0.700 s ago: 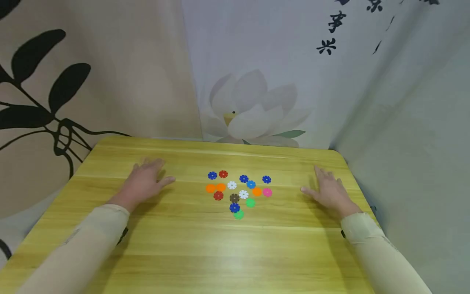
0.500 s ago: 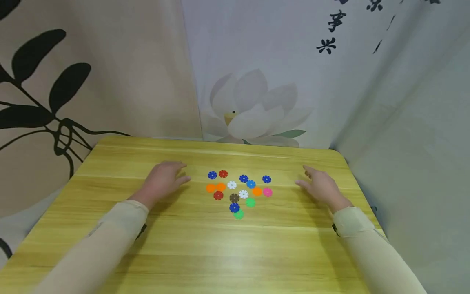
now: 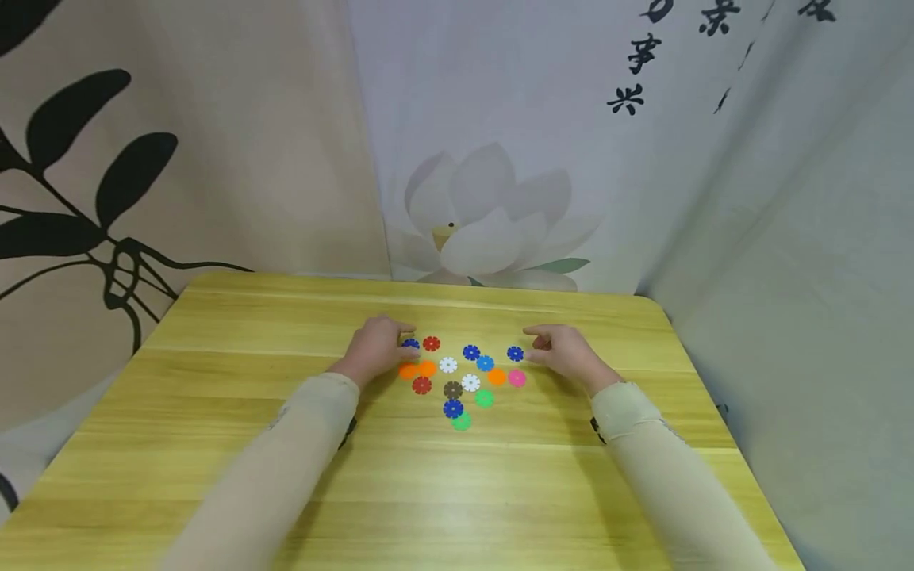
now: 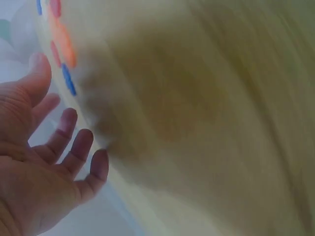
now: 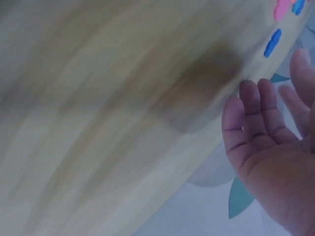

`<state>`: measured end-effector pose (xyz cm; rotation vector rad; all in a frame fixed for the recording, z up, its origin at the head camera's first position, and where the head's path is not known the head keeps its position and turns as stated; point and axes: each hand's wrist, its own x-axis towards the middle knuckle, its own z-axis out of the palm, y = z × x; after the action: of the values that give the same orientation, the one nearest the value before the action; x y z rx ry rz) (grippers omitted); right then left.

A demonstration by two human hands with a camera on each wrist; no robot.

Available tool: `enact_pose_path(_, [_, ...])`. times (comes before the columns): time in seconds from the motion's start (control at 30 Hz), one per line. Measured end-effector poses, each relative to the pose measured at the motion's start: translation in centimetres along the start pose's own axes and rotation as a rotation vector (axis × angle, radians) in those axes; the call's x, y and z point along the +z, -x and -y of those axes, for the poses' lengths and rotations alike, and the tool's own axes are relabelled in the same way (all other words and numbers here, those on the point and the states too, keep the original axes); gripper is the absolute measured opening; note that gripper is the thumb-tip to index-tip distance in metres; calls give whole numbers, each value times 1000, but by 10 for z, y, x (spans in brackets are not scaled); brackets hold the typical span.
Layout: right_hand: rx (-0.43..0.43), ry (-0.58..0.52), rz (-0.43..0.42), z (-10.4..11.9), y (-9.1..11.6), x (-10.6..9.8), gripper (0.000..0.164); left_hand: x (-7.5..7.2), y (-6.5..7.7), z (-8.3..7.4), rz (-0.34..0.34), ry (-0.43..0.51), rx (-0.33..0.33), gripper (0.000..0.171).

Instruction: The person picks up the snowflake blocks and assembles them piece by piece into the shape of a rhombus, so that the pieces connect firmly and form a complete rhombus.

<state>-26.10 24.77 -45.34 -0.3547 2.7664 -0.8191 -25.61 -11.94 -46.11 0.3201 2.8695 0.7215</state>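
Observation:
Small notched plastic discs lie flat on the table, loosely grouped in the middle of the head view. My left hand hovers at the group's left side, fingertips overlapping a dark blue disc beside a red disc and orange discs. On the other side, my right hand has thumb and forefinger apart close to another dark blue disc, above a pink disc. Both wrist views show loosely bent fingers holding nothing, near a blue disc on the left and a blue disc on the right.
Between the hands lie white discs, a brown disc, green discs and more blue ones. The wooden table ends at the back against a printed curtain; fabric also hangs along the right side.
Both hands have moved inward from the table's sides to the discs, left hand rightward and right hand leftward. Their spread fingers have drawn closer together. The head view has tilted slightly.

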Motion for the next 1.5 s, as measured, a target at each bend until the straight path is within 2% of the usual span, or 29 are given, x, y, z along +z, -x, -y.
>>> enact_pose_path(0.17, [10, 3, 64, 3, -11, 10, 57, 9, -4, -3, 10, -8, -83, 59])
enact_pose_path(0.27, [45, -5, 80, 4, -15, 13, 56, 11, -6, -3, 10, 28, -118, 57])
enact_pose_path(0.5, [102, -10, 71, 2, -22, 14, 54, 12, -14, 1, -4, 82, -147, 49])
enact_pose_path(0.73, [108, -14, 68, 4, -20, 11, 54, 10, -14, -6, -52, 118, -173, 42])
enact_pose_path(1.0, [102, -18, 52, 3, -20, 13, 54, 13, -10, 1, -137, 259, -167, 25])
enact_pose_path(1.1, [94, -3, 50, 5, -21, 15, 53, 9, -8, 7, -168, 412, -184, 17])
enact_pose_path(1.2, [89, -3, 44, 7, -22, 16, 50, 3, -4, 8, -178, 655, -241, 20])
enact_pose_path(1.33, [80, -17, 32, 8, -22, 16, 40, 1, 3, 1, -176, 963, -309, 29])
enact_pose_path(1.4, [71, -22, 30, 8, -22, 15, 32, 4, 7, -4, -168, 1062, -327, 31])
enact_pose_path(1.5, [72, -27, 31, 9, -21, 11, 24, 11, 13, -16, -127, 1152, -350, 33])
